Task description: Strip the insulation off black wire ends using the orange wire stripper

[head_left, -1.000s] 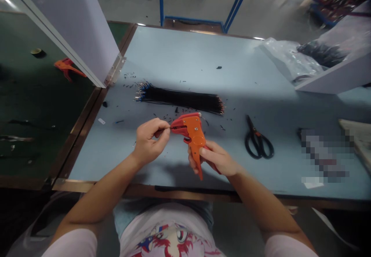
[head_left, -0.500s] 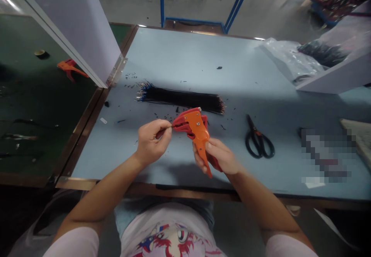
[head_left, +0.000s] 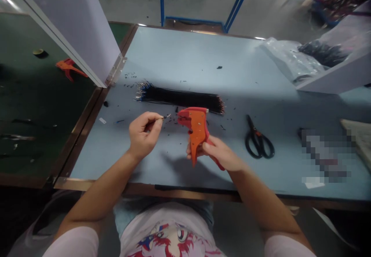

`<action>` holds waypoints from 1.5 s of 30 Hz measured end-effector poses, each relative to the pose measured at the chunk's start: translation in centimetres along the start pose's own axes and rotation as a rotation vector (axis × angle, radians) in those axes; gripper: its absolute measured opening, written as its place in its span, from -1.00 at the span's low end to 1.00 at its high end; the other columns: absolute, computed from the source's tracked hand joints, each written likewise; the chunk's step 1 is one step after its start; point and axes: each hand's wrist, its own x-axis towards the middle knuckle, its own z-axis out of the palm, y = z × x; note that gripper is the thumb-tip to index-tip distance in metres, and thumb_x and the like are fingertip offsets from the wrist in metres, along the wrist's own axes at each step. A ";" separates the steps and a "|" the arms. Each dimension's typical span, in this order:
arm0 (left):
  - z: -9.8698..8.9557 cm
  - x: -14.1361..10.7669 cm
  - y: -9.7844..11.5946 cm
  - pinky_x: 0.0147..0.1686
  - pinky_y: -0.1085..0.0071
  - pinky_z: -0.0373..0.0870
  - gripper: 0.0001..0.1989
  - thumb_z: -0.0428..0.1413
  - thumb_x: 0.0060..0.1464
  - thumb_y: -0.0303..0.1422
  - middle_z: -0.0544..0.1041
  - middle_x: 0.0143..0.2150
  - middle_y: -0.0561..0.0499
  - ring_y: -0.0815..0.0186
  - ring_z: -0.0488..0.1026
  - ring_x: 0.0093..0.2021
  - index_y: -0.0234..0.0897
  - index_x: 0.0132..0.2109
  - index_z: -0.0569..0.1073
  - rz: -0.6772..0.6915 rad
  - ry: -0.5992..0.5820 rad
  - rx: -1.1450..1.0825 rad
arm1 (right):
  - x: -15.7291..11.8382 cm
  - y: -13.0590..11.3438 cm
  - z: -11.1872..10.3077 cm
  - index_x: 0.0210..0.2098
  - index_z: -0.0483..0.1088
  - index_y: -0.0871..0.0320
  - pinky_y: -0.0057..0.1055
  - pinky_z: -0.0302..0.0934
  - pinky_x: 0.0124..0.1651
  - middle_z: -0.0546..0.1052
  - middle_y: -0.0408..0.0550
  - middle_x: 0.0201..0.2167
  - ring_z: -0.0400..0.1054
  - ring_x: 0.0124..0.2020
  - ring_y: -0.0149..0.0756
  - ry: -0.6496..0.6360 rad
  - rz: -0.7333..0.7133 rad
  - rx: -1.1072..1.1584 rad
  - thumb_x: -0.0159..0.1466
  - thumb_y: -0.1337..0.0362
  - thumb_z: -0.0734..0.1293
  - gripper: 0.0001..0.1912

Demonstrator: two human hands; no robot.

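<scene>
Between the thumb and fingers of my left hand (head_left: pixel 145 134) is pinched a thin wire (head_left: pixel 166 116), its bare-looking end pointing right. My right hand (head_left: pixel 218 152) is wrapped round the handles of an orange and red wire stripper (head_left: pixel 197 127). The stripper's red jaws face the wire's end, with a small gap between them. Behind both hands a bundle of black wires (head_left: pixel 182 97) lies on the pale blue table (head_left: pixel 185 52), with blue and silvery tips on the left and coppery tips on the right.
Black-handled scissors (head_left: pixel 259 139) lie to the right, beyond them a blurred-out object (head_left: pixel 324 152). Small black scraps are scattered round the bundle. A clear plastic bag (head_left: pixel 292 60) rests by the right panel; the left panel (head_left: pixel 75 29) divides off a green table (head_left: pixel 29 94) holding another orange tool (head_left: pixel 69 68).
The wire's end has come out of the stripper's jaws. My left hand has drawn a little left, and the stripper has turned more upright with its handles spread wider.
</scene>
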 end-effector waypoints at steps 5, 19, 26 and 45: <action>0.3 -0.2 0.1 -0.51 0.53 0.20 -0.95 0.09 0.03 -0.45 0.39 -0.49 0.08 0.48 0.27 -0.51 -0.27 -0.34 0.45 0.029 -0.083 -0.003 | 0.1 0.6 0.6 -0.03 0.23 0.27 -0.14 0.32 -0.18 0.43 0.16 -0.19 0.41 -0.21 -0.15 -0.067 -0.017 0.075 0.29 0.04 0.23 -0.56; 0.5 -0.4 0.7 -0.49 0.54 0.16 -0.94 0.07 0.05 -0.51 0.33 -0.52 0.12 0.51 0.20 -0.54 -0.29 -0.32 0.41 0.112 -0.193 0.016 | -0.3 0.6 1.0 -0.04 0.26 0.30 -0.20 0.34 -0.23 0.47 0.17 -0.21 0.44 -0.23 -0.15 -0.108 -0.004 0.115 0.29 0.09 0.25 -0.59; 0.5 -0.4 0.9 -0.51 0.53 0.15 -0.92 0.04 0.05 -0.51 0.28 -0.54 0.12 0.50 0.18 -0.54 -0.29 -0.35 0.41 0.114 -0.204 0.057 | -0.4 0.4 1.1 -0.05 0.27 0.30 -0.23 0.34 -0.26 0.47 0.13 -0.26 0.43 -0.27 -0.18 -0.108 -0.009 0.104 0.28 0.09 0.26 -0.60; 0.6 -0.4 1.2 -0.54 0.57 0.18 -0.94 0.05 0.02 -0.52 0.36 -0.52 0.11 0.53 0.21 -0.56 -0.30 -0.38 0.39 0.072 -0.187 0.046 | -0.5 0.2 0.9 -0.14 0.27 0.29 -0.34 0.35 -0.42 0.45 0.05 -0.37 0.43 -0.41 -0.27 -0.058 -0.002 0.008 0.30 0.12 0.23 -0.68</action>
